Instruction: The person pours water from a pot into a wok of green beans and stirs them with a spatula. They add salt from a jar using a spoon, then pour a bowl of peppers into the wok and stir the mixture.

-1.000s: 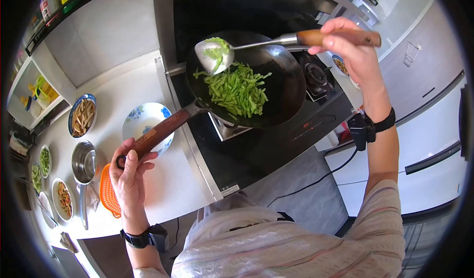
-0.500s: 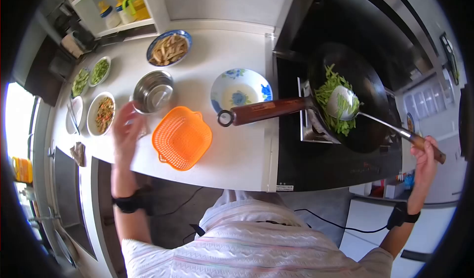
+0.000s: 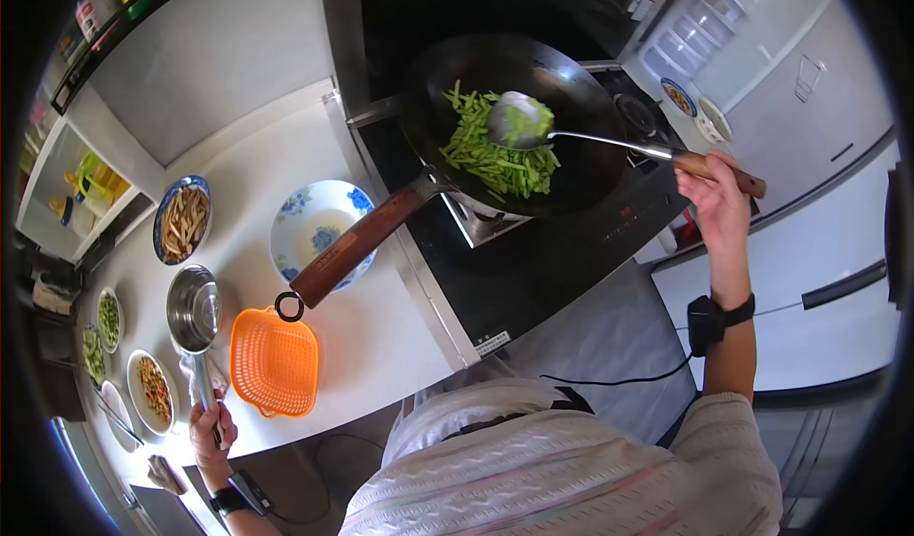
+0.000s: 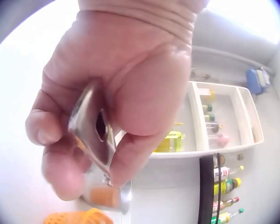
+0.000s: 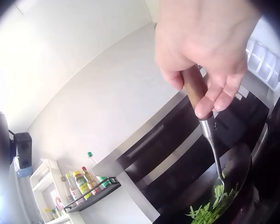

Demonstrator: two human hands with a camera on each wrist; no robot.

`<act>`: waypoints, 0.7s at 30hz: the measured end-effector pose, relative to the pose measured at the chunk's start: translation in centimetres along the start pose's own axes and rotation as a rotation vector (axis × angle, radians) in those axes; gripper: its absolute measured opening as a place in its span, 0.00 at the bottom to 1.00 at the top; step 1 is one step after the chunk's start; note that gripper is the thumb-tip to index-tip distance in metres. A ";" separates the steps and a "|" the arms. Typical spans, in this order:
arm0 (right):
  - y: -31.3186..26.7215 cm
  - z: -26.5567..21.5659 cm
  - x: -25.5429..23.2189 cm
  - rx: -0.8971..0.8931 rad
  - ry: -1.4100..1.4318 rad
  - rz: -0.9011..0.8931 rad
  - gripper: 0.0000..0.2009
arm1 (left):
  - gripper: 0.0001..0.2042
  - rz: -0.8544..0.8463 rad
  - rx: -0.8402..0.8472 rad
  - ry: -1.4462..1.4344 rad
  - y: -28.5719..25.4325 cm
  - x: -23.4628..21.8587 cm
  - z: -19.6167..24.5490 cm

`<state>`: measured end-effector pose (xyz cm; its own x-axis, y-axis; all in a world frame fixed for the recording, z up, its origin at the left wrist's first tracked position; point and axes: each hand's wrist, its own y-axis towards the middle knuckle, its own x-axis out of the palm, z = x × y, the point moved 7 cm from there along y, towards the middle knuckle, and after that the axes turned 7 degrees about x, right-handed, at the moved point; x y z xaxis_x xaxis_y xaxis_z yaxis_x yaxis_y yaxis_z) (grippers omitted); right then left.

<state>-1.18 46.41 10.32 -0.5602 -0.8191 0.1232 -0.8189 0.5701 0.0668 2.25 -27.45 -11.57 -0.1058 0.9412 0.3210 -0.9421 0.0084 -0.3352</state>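
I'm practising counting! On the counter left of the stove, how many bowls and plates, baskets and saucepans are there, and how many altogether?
Bowls and plates: 6
Orange plastic basket: 1
Steel saucepan: 1
Total: 8

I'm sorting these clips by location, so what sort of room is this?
Most likely a home kitchen: a wok of chopped greens sits on a built-in stove, beside a counter with bowls of ingredients.

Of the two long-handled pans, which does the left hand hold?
The small steel pan: the left hand grips its metal handle; the wooden handle of the wok is untouched.
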 end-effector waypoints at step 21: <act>2.8 3.6 3.6 0.050 0.155 -0.222 0.11 | 0.12 -0.162 0.334 0.225 -0.9 17.9 14.0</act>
<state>-5.99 44.80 7.37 -0.3435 -0.9021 0.2611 -0.9269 0.3704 0.0604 -3.21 -15.34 6.87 0.0885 0.9873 0.1321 -0.9960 0.0866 0.0207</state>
